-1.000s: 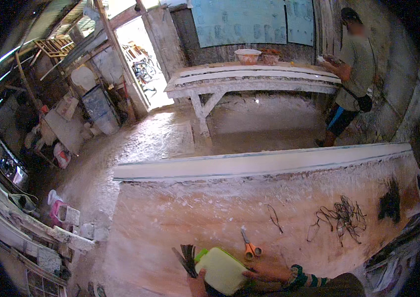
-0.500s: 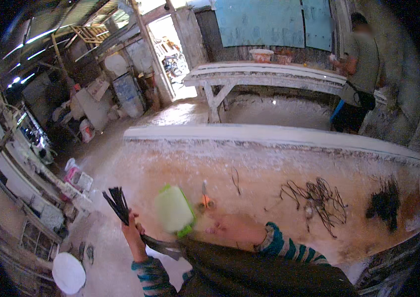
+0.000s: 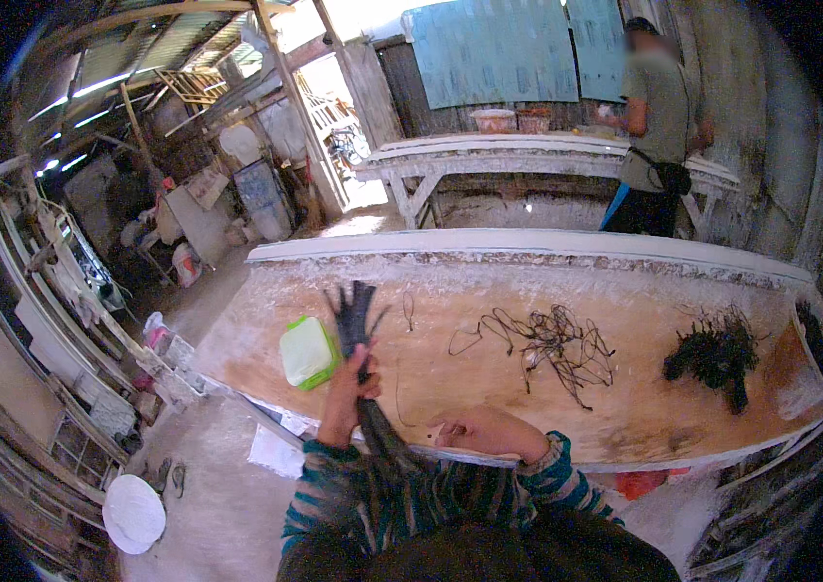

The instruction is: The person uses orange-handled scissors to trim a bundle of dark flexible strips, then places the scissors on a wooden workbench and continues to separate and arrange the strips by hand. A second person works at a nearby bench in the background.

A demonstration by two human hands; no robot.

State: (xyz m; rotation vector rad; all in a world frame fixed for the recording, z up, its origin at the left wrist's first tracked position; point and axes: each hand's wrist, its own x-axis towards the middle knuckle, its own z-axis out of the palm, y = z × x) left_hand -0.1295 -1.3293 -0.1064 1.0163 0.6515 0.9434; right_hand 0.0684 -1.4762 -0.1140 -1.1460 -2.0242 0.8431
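Note:
My left hand point(image 3: 342, 400) is closed around a bundle of long black strips point(image 3: 361, 315), which fan out above the fist and hang below it toward my lap. My right hand point(image 3: 484, 432) is low over the near edge of the table point(image 3: 489, 361), its fingers drawn together. A thin dark strand point(image 3: 400, 400) curves to its fingertips and seems pinched there. Left of the bundle lies a food box point(image 3: 309, 353) with a pale lid and green rim. A tangle of black cords point(image 3: 557, 347) lies to the right, with a small loop of cord point(image 3: 409, 310) farther back.
A dark bristly heap point(image 3: 717, 357) sits at the table's right end. Along the far side runs a raised pale ledge point(image 3: 528, 244). Beyond it, a person point(image 3: 659, 126) stands at a white workbench point(image 3: 489, 153). A round white stool top point(image 3: 134, 514) is at lower left.
My left hand has brought the black bundle rightward and up, in front of the table. The orange scissors are now hidden. A thin strand now shows at my right fingers. The view has shifted.

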